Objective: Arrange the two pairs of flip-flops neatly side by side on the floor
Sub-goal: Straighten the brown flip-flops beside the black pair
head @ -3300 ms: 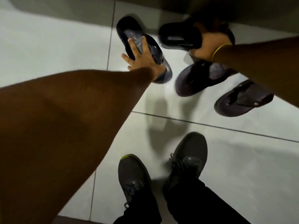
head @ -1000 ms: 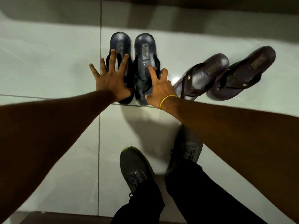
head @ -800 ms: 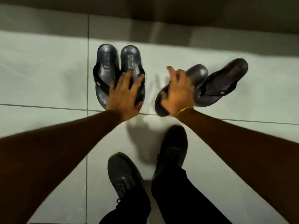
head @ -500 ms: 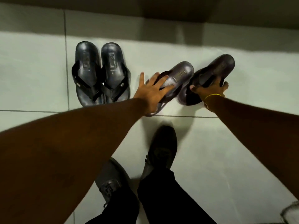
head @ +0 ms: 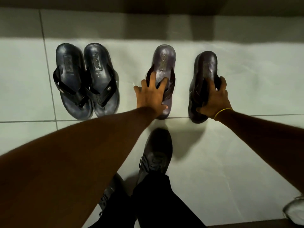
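The heel labels on the flip-flops (head: 85,79) are too blurred to read.

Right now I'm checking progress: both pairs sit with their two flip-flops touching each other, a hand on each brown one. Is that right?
Not quite. Only the black pair sits touching. The head view shows a clear strip of floor between the brown flip-flop under the left hand and the other brown flip-flop gripped by the right hand. A hand is indeed on each.

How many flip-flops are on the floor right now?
4. Two dark ones sit touching on the left; one lies under the left hand; one is gripped by the right hand.
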